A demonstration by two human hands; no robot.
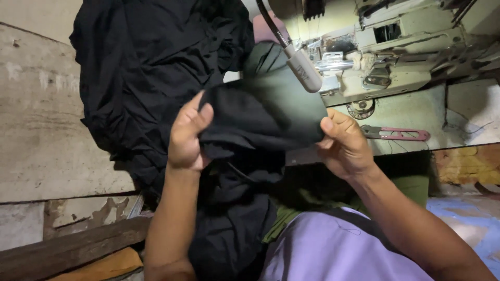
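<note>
A heap of black cloth (151,67) lies on the table (36,140) at far left. My left hand (188,136) is closed, pinching the left end of a dark folded fabric piece (260,117); its long axis runs left to right, held up in the middle of the view. My right hand (344,148) pinches its right end. Far right stands a sewing machine (401,57), with what seem to be pink-handled snips (397,134) beneath it.
</note>
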